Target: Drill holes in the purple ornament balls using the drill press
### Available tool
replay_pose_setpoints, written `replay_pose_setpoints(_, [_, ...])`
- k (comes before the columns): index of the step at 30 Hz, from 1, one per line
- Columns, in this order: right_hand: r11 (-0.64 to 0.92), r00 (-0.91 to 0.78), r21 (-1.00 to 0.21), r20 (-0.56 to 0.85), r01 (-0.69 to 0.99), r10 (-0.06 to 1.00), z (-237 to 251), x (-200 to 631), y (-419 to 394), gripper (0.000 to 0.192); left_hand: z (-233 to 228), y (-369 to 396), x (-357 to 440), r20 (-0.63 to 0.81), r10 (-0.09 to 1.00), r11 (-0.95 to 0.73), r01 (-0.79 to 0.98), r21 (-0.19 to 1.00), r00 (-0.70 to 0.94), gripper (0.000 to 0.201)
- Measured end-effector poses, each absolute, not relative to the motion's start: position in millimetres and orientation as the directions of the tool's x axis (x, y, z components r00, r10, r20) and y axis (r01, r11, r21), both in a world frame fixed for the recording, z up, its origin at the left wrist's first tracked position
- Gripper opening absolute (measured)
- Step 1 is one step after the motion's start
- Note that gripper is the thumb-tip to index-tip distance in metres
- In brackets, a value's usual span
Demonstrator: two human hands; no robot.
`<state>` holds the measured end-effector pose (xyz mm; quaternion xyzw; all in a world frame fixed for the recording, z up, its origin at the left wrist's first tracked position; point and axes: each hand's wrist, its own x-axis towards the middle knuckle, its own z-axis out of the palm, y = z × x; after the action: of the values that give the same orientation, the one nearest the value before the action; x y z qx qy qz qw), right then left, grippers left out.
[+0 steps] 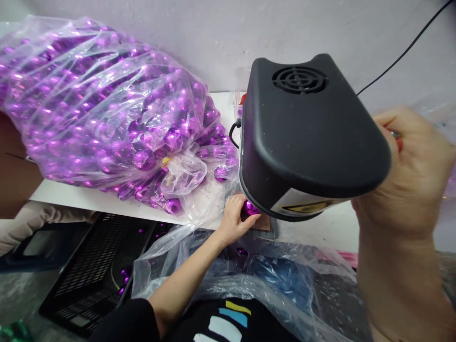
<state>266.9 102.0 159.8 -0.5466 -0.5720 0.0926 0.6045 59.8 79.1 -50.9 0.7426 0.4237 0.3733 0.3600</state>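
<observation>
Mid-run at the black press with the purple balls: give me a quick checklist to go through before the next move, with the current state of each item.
1. Purple ball seated under the black machine head: ok, it sits at the base plate.
2. Left hand clear of the head: not ok, its fingers touch the ball right beneath it.
3. Right hand on the lever: cannot tell, the hand is blurred and only a red bit shows in its grip.
4. Supply bag of purple balls within reach: ok, it lies on the table beside the machine.
5. Black crate below the table edge: ok, a few balls lie in it.
</observation>
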Motion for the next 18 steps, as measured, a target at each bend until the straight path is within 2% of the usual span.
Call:
replay_pose_setpoints(3, [0.391, 0.318, -0.738, 0.618, 0.549, 0.719, 159, 265, 96, 0.039, -53, 79, 60, 0.253, 0.903, -0.379, 0.372, 0.847, 0.346, 0.041])
replay_pose_setpoints(9, [0.397, 0.189, -0.534, 0.742, 0.746, 0.643, 146, 267, 61, 0.027, -57, 78, 60, 0.297, 0.895, -0.41, 0.352, 0.841, 0.332, 0.044])
replay_pose_setpoints(12, [0.44, 0.093, -0.479, 0.749, 0.759, 0.656, 132, 273, 42, 0.029, -57, 78, 60, 0.282, 0.902, -0.391, 0.34, 0.855, 0.327, 0.045])
replay_pose_setpoints(15, [0.494, -0.011, -0.453, 0.729, 0.742, 0.685, 118, 277, 28, 0.016, -56, 78, 60, 0.253, 0.907, -0.367, 0.336, 0.867, 0.338, 0.042])
replay_pose_setpoints(18, [0.506, -0.117, -0.363, 0.713, 0.782, 0.692, 107, 276, 19, 0.009, -52, 79, 59, 0.229, 0.908, -0.354, 0.351, 0.867, 0.35, 0.041])
